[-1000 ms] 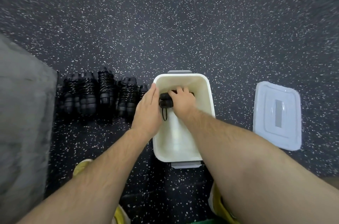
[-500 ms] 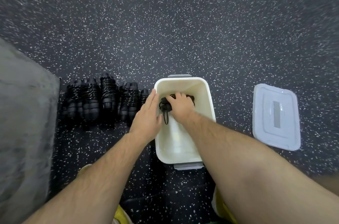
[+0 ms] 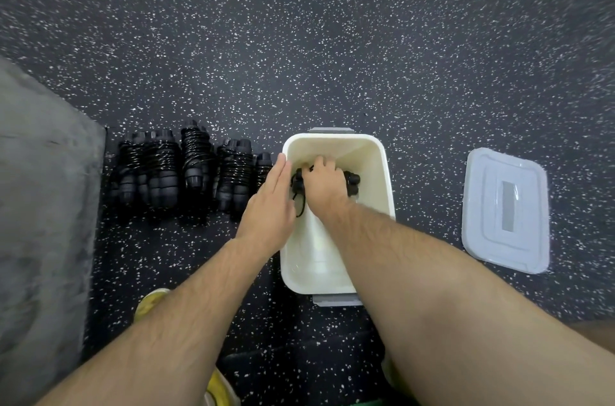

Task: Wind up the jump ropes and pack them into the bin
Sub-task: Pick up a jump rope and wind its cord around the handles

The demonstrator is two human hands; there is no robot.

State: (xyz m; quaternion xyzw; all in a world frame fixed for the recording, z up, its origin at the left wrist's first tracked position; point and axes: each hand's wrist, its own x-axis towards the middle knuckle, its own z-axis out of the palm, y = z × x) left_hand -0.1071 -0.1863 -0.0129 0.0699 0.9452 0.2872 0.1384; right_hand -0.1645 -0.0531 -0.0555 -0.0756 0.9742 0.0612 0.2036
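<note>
Curled over a wound jump rope (image 3: 352, 180), the right hand (image 3: 324, 184) holds it low inside the white bin (image 3: 388, 187), in the far half. The bundle's long axis runs crosswise, wall to wall. Beside it the left hand (image 3: 271, 206) lies flat, fingers straight, against the bin's left rim. The other wound ropes (image 3: 186, 169) lie on the floor left of the bin, nearer that left hand, which probably makes the next reach.

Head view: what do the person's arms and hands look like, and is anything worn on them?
Both are bare. The left hand and right hand have no gloves, and no rings show on the visible fingers. The hairy left forearm and right forearm carry no sleeves, watch or wristband up to the frame's edge. No tattoos show.
</note>
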